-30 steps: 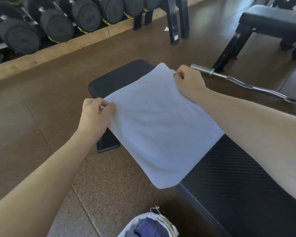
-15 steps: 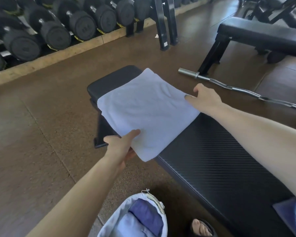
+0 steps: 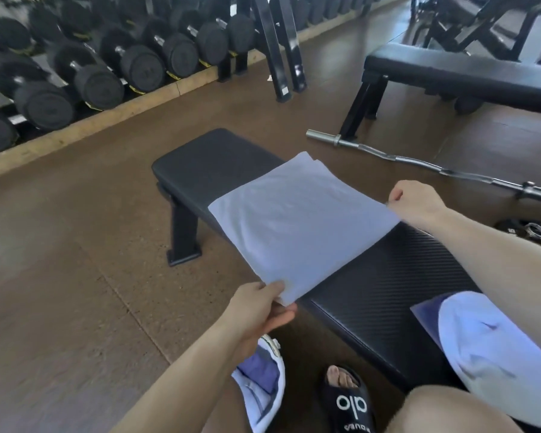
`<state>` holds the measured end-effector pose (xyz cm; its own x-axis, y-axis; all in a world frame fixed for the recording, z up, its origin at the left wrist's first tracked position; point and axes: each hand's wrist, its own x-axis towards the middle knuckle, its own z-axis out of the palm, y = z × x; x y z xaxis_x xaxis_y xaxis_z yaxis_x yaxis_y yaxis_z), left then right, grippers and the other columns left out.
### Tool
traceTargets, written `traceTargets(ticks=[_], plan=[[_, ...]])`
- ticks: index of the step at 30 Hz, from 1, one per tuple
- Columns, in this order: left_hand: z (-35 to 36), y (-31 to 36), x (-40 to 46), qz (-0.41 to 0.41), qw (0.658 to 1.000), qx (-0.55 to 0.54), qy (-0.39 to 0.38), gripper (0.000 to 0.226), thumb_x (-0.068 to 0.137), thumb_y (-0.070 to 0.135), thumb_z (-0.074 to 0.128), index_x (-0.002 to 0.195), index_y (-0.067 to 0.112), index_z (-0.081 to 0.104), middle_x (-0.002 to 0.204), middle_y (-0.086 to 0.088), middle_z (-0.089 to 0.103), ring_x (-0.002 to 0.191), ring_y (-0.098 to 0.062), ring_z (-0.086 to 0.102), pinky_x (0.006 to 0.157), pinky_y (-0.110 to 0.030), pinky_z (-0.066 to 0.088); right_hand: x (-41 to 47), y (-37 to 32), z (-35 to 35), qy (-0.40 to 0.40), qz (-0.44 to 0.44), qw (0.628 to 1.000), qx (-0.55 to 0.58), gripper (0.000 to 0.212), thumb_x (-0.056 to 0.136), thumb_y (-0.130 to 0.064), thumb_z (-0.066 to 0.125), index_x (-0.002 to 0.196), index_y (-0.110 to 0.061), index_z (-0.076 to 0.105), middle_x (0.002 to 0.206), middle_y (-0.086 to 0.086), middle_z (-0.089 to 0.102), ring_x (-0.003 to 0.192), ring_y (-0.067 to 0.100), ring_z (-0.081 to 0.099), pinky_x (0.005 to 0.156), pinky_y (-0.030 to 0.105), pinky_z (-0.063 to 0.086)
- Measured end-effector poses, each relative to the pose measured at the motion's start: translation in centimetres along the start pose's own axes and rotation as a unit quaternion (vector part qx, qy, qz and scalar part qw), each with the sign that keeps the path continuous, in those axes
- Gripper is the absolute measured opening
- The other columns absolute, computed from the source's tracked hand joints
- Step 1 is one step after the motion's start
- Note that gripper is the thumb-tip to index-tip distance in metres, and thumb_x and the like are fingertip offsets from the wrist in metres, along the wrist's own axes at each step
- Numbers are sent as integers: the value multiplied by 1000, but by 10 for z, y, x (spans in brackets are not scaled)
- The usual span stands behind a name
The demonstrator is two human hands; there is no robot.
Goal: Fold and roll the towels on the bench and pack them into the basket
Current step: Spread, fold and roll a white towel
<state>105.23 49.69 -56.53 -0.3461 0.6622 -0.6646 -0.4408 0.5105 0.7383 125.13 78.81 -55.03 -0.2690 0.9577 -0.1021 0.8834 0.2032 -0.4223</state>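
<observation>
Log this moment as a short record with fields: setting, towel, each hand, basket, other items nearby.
setting: gym floor, black bench in front of the person
towel: pale towel, folded flat, lying across the bench, near corner hanging past the edge
left hand: left hand pinches the towel's near corner
right hand: right hand curled at the towel's right corner; grip cannot be told for certain
basket: white basket on the floor below the left arm, with purple cloth inside
other items: curl bar, dumbbell rack, second bench
</observation>
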Motion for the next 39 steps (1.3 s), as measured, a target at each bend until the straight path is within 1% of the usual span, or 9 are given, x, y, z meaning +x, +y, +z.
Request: traceTargets(ticks=[6, 10, 16, 20, 23, 27, 31, 34, 39], plan=[[22, -12, -28, -35, 984, 148, -92, 23, 102, 23, 55, 113, 5, 64, 90, -10, 71, 79, -16, 74, 76, -32, 63, -23, 32, -14, -45, 4, 993, -106, 15, 89, -12, 49, 87, -17, 63, 97, 7, 67, 87, 29, 60, 69, 33, 47], [3, 7, -23, -72, 953, 265, -125, 35, 100, 32, 58, 115, 2, 65, 111, -15, 73, 97, -24, 73, 84, -39, 62, -19, 19, -19, -41, -8, 994, -104, 28, 90, -20, 52, 116, -21, 61, 117, 5, 64, 108, 31, 59, 93, 41, 51], [-28, 56, 30, 108, 957, 230, 140, 20, 98, 23, 61, 112, 8, 60, 102, -10, 72, 83, -18, 73, 67, -33, 63, 3, -35, 9, -26, -66, 997, 34, 45, 95, -22, 54, 140, -15, 54, 134, 6, 60, 123, 28, 55, 101, 37, 47], [-39, 83, 58, 185, 906, 319, 206, 33, 91, 26, 60, 120, 12, 53, 108, -4, 65, 90, -22, 67, 73, -38, 58, 30, -67, 28, -20, -84, 996, 18, 57, 98, -24, 54, 151, -9, 40, 147, 13, 49, 135, 32, 45, 108, 41, 41], [-42, 93, 74, 217, 833, 473, 190, 47, 92, 36, 63, 132, 16, 48, 123, -2, 51, 96, -20, 57, 74, -33, 48, 49, -79, 41, 17, -75, 997, 29, 46, 98, -20, 50, 142, -7, 50, 138, 15, 54, 128, 35, 48, 101, 40, 44], [-48, 104, 92, 233, 761, 587, 149, 39, 86, 46, 69, 114, 21, 59, 111, 2, 51, 105, -21, 53, 86, -37, 51, 57, -84, 55, 73, -74, 994, 42, 28, 95, -12, 49, 114, -11, 69, 119, 13, 58, 111, 34, 54, 82, 33, 44], [-52, 117, 100, 217, 745, 621, 115, 29, 87, 48, 67, 103, 24, 62, 106, 4, 52, 108, -21, 49, 90, -38, 50, 57, -82, 65, 98, -96, 989, 47, 20, 100, -14, 45, 107, -9, 63, 102, 9, 53, 100, 31, 53, 73, 32, 36], [-55, 122, 103, 208, 727, 648, 86, 29, 92, 42, 60, 93, 13, 65, 104, -3, 52, 106, -27, 49, 89, -41, 49, 55, -84, 66, 125, -87, 983, 99, 17, 100, -11, 37, 103, -5, 52, 94, 13, 58, 83, 29, 50, 66, 35, 35], [-69, 130, 105, 223, 766, 601, 44, 27, 95, 39, 59, 76, 20, 55, 87, 3, 56, 86, -20, 54, 68, -32, 41, 57, -89, 60, 115, -79, 980, 145, 16, 98, -13, 34, 102, -7, 48, 85, 11, 58, 74, 29, 48, 61, 36, 33]])
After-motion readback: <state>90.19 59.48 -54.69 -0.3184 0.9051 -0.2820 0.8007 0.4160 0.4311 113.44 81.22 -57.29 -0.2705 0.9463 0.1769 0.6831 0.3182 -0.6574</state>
